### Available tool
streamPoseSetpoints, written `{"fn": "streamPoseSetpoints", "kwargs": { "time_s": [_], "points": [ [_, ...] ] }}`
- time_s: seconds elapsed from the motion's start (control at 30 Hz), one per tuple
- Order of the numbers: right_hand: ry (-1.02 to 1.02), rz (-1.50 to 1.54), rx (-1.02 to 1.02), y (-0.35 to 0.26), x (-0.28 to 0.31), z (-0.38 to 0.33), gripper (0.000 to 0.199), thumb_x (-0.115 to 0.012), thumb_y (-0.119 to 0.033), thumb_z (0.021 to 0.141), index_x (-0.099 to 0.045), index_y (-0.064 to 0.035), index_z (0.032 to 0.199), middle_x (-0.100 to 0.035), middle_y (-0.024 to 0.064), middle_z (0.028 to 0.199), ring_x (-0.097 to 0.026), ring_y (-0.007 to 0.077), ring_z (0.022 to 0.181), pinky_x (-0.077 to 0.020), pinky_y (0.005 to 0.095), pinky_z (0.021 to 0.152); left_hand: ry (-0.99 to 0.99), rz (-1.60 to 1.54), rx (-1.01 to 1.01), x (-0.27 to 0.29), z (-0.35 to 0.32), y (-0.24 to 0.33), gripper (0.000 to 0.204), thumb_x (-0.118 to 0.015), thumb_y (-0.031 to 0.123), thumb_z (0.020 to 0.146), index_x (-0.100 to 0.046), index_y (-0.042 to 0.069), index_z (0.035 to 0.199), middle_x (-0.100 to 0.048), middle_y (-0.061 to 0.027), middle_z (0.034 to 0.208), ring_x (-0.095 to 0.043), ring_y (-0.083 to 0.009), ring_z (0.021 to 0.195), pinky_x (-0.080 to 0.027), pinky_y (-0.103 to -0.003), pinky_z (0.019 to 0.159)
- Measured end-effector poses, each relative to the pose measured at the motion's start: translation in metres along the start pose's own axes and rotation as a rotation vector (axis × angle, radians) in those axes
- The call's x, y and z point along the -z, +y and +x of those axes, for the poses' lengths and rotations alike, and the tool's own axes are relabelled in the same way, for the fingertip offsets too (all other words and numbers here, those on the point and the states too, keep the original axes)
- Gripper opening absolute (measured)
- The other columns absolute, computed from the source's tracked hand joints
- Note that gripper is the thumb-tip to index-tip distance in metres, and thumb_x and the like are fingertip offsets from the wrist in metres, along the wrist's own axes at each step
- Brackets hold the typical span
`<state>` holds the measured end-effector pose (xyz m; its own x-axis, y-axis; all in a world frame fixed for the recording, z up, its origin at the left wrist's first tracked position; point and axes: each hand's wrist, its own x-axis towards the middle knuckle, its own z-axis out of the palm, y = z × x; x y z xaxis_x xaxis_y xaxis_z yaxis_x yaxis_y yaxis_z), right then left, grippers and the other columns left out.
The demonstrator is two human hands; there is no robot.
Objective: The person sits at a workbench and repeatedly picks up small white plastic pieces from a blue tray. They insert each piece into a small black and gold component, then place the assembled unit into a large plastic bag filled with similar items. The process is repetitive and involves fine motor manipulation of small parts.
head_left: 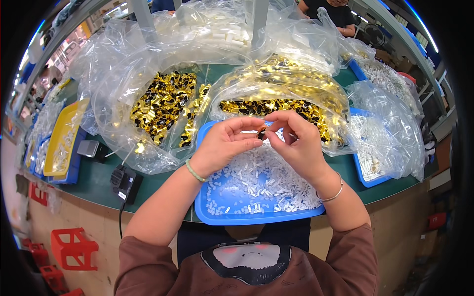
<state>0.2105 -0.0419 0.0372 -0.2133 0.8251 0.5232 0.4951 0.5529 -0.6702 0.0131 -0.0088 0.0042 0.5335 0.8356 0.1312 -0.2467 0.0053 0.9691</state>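
My left hand (224,145) and my right hand (296,143) meet above a blue tray (256,217) and pinch one small gold and black part (261,132) between their fingertips. The tray holds several small white plastic pieces (261,182). Just behind my hands lie two open clear bags of gold and black parts, one bag of gold parts (163,101) on the left and another bag of gold parts (291,103) on the right. A green bracelet is on my left wrist, a silver bangle on my right.
A black box with a cable (126,182) sits on the green table (94,182) at left, near a yellow tray (61,135). Bags of white pieces (385,128) lie at right. Another person (335,12) is at the far side. Red crates (71,249) stand below.
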Motion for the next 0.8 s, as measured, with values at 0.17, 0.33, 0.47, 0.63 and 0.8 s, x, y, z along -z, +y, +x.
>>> {"fn": "streamPoseSetpoints", "kwargs": {
  "time_s": [0.17, 0.33, 0.47, 0.63, 0.8],
  "points": [
    [-0.027, -0.057, 0.142, -0.004, 0.001, -0.001, 0.027, -0.068, 0.002, 0.079, -0.063, -0.0061, 0.104, -0.067, 0.006, 0.083, -0.065, 0.0139, 0.07, -0.0529, 0.0251, 0.057, -0.039, -0.006, 0.027, 0.002, 0.001, -0.001, 0.041, -0.069, 0.001, 0.085, -0.058, -0.001, 0.125, -0.064, -0.0086, 0.118, -0.063, -0.0143, 0.106, -0.051, -0.026, 0.092],
    [-0.02, -0.125, 0.217, -0.003, -0.004, 0.0, 0.031, -0.069, 0.004, 0.077, -0.064, -0.0076, 0.105, -0.066, 0.0074, 0.084, -0.067, 0.0187, 0.073, -0.0552, 0.0286, 0.058, -0.045, 0.005, 0.075, 0.0, 0.0, 0.006, 0.042, -0.066, -0.003, 0.086, -0.056, -0.003, 0.127, -0.063, -0.0107, 0.12, -0.061, -0.0182, 0.113, -0.05, -0.029, 0.097],
    [0.026, -0.18, 0.28, 0.003, -0.007, 0.0, 0.033, -0.07, 0.004, 0.074, -0.064, -0.0084, 0.104, -0.065, 0.0073, 0.081, -0.066, 0.0216, 0.07, -0.0534, 0.0297, 0.055, -0.05, -0.019, 0.053, -0.001, 0.001, 0.005, 0.042, -0.066, -0.002, 0.086, -0.056, -0.003, 0.127, -0.062, -0.0105, 0.121, -0.061, -0.0179, 0.113, -0.05, -0.029, 0.096],
    [0.08, -0.21, 0.265, 0.002, -0.01, -0.002, 0.029, -0.07, 0.004, 0.075, -0.063, -0.0073, 0.1, -0.066, 0.0075, 0.081, -0.067, 0.0217, 0.069, -0.0549, 0.0298, 0.056, -0.05, -0.023, 0.054, -0.002, 0.0, 0.006, 0.042, -0.066, 0.0, 0.087, -0.055, -0.003, 0.127, -0.062, -0.0105, 0.122, -0.061, -0.0171, 0.113, -0.05, -0.029, 0.096],
    [0.062, -0.111, 0.133, -0.004, -0.011, -0.002, 0.023, -0.069, 0.004, 0.077, -0.062, -0.0044, 0.097, -0.067, 0.0089, 0.083, -0.069, 0.0209, 0.073, -0.059, 0.0292, 0.061, -0.044, -0.031, 0.037, 0.0, 0.001, 0.003, 0.042, -0.066, 0.001, 0.087, -0.055, -0.003, 0.127, -0.062, -0.0108, 0.122, -0.061, -0.0164, 0.112, -0.049, -0.029, 0.097]
  ]
}}
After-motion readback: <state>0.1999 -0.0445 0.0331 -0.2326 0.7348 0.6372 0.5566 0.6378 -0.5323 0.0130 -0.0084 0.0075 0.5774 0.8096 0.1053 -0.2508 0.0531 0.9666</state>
